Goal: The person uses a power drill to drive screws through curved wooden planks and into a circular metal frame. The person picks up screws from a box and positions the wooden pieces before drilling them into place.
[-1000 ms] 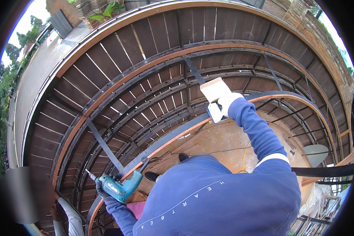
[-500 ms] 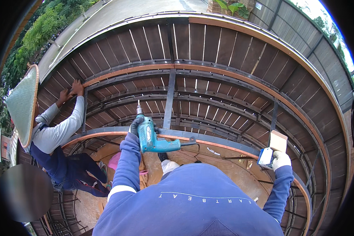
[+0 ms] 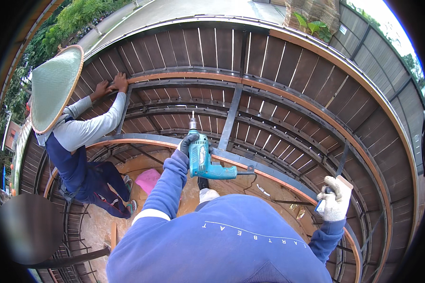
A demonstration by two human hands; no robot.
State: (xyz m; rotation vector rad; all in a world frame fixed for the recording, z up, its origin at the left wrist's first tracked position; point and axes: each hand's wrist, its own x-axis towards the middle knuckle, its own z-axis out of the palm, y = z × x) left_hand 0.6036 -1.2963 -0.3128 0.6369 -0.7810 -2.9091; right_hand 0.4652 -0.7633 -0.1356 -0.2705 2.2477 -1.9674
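Observation:
My left hand [image 3: 186,145], in a dark glove, is wrapped round the body of a teal power drill [image 3: 200,158]. The drill's chuck and bit point away from me, and its handle with the black cord [image 3: 251,172] extends to the right. My right hand [image 3: 334,203], in a pale glove, is closed on a small cardboard box [image 3: 346,185] with a raised brown flap. A white and blue side of the box shows beside the fingers; its contents are hidden. Just below the drill runs a curved metal rail [image 3: 274,162] with a copper-coloured lower edge.
At left a person in a conical hat [image 3: 56,89] rests both hands [image 3: 113,86] on the upper curved rail. Dark slatted panels [image 3: 222,49] curve round the far side, with a metal upright [image 3: 230,118] ahead. A pink item [image 3: 148,180] lies on the brown floor [image 3: 120,167].
The view has swung left, so the scene sits further right. My right hand has turned in front of the box, covering more of it. The drill stays in my left hand.

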